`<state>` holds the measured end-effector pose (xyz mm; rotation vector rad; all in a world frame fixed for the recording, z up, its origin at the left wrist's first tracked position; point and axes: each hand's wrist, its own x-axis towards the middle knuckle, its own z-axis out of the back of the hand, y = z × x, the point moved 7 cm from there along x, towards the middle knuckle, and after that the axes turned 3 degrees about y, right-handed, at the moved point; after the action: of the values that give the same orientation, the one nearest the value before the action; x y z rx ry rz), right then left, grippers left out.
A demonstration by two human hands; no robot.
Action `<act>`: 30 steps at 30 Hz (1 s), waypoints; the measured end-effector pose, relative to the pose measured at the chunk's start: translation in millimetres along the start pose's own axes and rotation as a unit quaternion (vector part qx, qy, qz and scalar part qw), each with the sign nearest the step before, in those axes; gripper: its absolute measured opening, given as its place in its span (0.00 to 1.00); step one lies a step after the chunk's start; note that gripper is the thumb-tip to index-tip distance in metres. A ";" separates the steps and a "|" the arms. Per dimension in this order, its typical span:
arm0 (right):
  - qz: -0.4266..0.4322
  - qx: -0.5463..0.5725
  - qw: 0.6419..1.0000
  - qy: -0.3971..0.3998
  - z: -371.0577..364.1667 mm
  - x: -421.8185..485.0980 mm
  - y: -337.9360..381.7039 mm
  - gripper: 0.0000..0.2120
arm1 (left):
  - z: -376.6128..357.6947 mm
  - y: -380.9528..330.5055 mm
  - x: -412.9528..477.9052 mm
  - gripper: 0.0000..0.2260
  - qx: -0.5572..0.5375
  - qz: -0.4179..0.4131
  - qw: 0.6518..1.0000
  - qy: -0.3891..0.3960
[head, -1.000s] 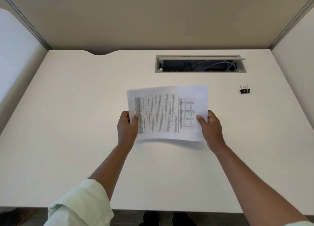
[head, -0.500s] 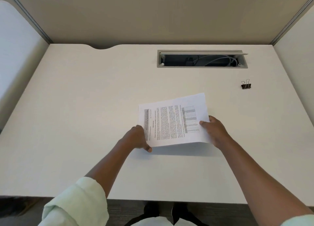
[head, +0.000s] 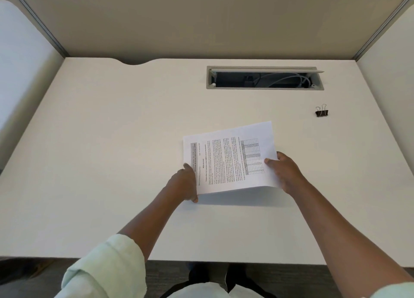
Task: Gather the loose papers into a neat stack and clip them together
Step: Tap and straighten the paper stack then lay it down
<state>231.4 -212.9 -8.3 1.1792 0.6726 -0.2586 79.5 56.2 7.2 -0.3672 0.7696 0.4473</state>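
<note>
A stack of printed white papers [head: 228, 161] is held just above the white desk [head: 112, 141], tilted, with its left short edge down near the surface and a shadow beneath it. My left hand [head: 184, 184] grips the stack's lower left corner. My right hand [head: 285, 171] pinches its right edge, thumb on top. The sheets look aligned; how many there are I cannot tell. A small black binder clip [head: 322, 112] lies alone on the desk, far right of the papers and apart from both hands.
An open grey cable tray [head: 264, 77] with wires is set into the desk behind the papers. Partition walls close in the back and both sides. The desk's front edge runs near my forearms.
The stack has come down from upright in front of me and tilted towards the desk. My left hand shifted from the left edge to the lower left corner.
</note>
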 end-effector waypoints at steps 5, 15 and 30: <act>0.002 0.005 1.000 -0.007 3.7 0.6 -1.0 0.06 | 0.1 1.9 2.0 0.55 0.000 0.009 1.000 -0.007; 0.011 0.021 0.999 -0.040 19.3 1.5 7.7 0.06 | 14.0 21.4 4.7 0.24 -0.155 -0.014 0.985 -0.074; 0.031 0.054 0.995 -0.081 31.5 -19.2 1.9 0.10 | 24.3 50.4 1.9 0.02 -0.557 0.029 0.821 -0.126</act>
<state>228.4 -243.8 11.7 1.2660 0.4842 -0.3369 69.0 110.7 14.1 -1.3538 0.1751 0.9705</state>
